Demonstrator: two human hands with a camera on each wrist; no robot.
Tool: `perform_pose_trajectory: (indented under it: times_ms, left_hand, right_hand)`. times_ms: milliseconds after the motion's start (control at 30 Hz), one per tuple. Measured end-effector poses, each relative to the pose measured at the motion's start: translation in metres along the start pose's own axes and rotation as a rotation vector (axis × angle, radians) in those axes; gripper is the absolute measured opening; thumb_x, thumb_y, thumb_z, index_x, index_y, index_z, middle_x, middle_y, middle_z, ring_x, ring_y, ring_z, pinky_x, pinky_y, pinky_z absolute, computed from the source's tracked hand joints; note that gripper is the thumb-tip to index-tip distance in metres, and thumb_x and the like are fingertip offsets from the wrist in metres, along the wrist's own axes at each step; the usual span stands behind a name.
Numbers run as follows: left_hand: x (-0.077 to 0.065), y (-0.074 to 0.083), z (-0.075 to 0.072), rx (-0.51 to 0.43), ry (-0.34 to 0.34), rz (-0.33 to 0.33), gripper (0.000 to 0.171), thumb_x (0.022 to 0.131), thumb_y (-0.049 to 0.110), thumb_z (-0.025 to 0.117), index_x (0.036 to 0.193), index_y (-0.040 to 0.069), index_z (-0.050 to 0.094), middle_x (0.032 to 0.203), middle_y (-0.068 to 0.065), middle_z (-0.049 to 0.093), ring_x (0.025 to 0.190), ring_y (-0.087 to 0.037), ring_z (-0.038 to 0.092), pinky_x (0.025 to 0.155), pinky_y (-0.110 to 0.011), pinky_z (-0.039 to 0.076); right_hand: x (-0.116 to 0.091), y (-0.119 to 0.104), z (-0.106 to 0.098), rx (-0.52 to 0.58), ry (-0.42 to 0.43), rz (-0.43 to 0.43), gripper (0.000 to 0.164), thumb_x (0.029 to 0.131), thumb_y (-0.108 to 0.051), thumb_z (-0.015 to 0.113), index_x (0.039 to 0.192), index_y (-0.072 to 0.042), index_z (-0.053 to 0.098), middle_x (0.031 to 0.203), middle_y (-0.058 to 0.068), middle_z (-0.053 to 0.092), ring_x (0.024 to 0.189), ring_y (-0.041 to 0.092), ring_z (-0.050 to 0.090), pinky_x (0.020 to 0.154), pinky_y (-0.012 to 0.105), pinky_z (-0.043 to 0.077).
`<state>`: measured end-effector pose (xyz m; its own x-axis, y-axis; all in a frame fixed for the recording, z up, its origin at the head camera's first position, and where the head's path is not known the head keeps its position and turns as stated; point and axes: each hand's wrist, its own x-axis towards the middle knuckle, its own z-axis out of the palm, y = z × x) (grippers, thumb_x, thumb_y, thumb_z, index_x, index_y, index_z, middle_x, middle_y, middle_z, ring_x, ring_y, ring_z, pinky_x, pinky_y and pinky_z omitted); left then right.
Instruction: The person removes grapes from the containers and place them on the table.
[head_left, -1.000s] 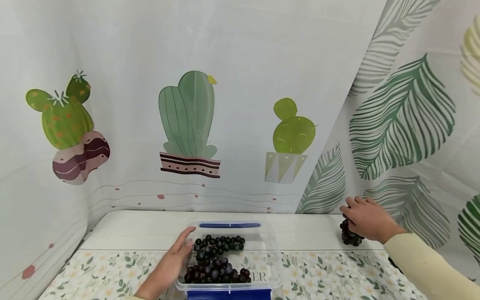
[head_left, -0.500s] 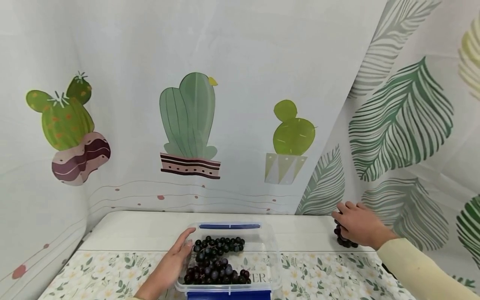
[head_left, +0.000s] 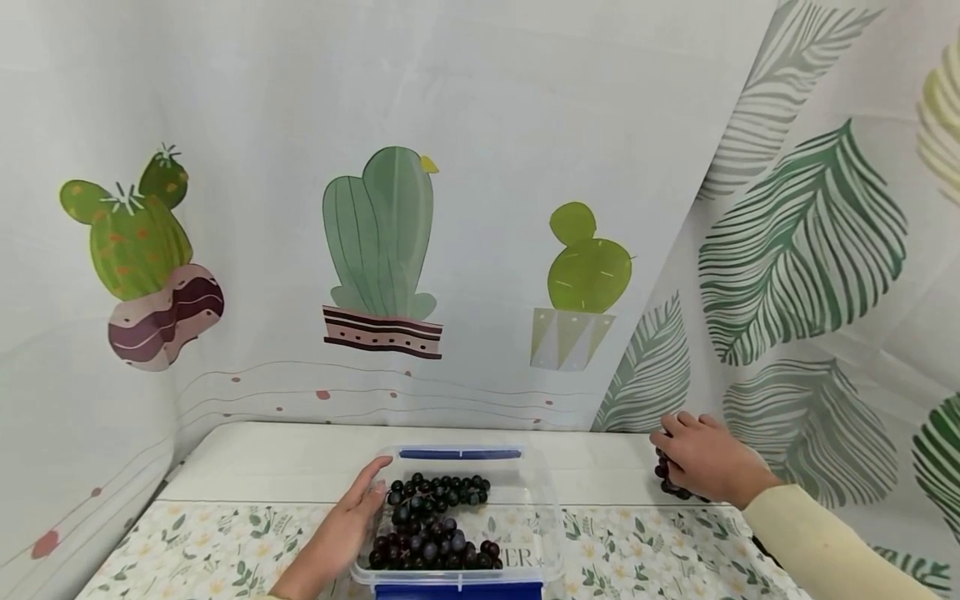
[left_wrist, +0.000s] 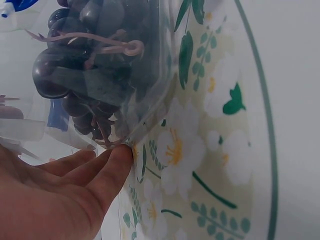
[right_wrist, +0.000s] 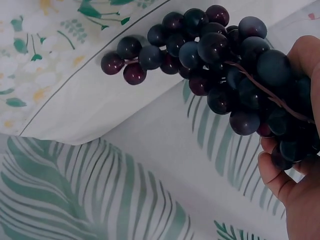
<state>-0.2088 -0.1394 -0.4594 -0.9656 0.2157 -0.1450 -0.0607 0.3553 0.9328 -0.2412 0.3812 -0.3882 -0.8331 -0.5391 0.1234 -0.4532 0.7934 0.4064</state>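
The right hand [head_left: 708,458] held a bunch of grapes [right_wrist: 215,65], its fingers curled round one end while the rest of the dark, round fruit stuck out past the grip, with a brownish stem running along it. That bunch was at the right of the table, over the white strip toward the back and well apart from the clear box [head_left: 557,525]; whether it touched the cloth, I could not tell. The left hand [head_left: 337,537] lay against the outside of the box's left wall, its fingers fairly straight and gripping nothing, and in the left wrist view fingertips met the plastic low down near a corner. Inside the box, more grapes [head_left: 435,546] lay mostly in the left and middle part, black toward the back and purplish toward the front. Blue clips [head_left: 459,591] showed at the front and back of the box. Beneath it spread a flowered tablecloth [head_left: 611,546], and behind stood a pale curtain [head_left: 480,250] printed with potted cacti, with big striped leaves at the right. A cream sleeve [head_left: 825,537] covered the right arm.
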Motion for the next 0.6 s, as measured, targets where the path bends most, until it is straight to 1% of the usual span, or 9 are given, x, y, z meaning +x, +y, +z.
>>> perform_pose_trajectory:
  times_ms: [133,333,467,600]
  left_hand:
    - [-0.001,0.0,0.0,0.001,0.001,0.008,0.059,0.114,0.044,0.037,0.167,0.026,0.022,0.176,-0.019,0.011,0.157,-0.051,0.024,0.12,-0.073,0.03]
    - [-0.002,0.001,0.0,-0.002,-0.005,0.008,0.061,0.113,0.048,0.037,0.168,0.025,0.021,0.176,-0.018,0.009,0.157,-0.051,0.023,0.12,-0.074,0.029]
    - [-0.001,0.0,0.0,-0.006,-0.006,0.003,0.06,0.113,0.047,0.037,0.167,0.026,0.021,0.176,-0.019,0.009,0.157,-0.052,0.023,0.12,-0.074,0.029]
    - [-0.002,0.0,0.0,-0.016,-0.008,-0.004,0.059,0.113,0.046,0.038,0.167,0.027,0.021,0.176,-0.018,0.008,0.157,-0.052,0.021,0.121,-0.074,0.028]
  right_hand:
    - [0.003,-0.004,0.002,0.005,-0.006,0.003,0.023,0.089,-0.023,0.079,0.11,-0.018,0.072,0.103,0.004,0.064,0.092,0.025,0.062,0.076,0.046,0.055]
    - [0.006,-0.01,0.004,0.011,0.001,-0.006,0.024,0.087,-0.022,0.08,0.11,-0.017,0.073,0.103,0.005,0.065,0.09,0.025,0.062,0.075,0.046,0.055]
    - [0.009,-0.015,0.006,0.028,0.008,-0.006,0.023,0.087,-0.021,0.081,0.108,-0.018,0.073,0.099,0.004,0.063,0.086,0.024,0.06,0.072,0.045,0.053]
    - [0.012,-0.019,0.008,0.035,-0.008,-0.004,0.022,0.087,-0.021,0.081,0.107,-0.017,0.073,0.096,0.003,0.061,0.086,0.023,0.058,0.072,0.045,0.053]
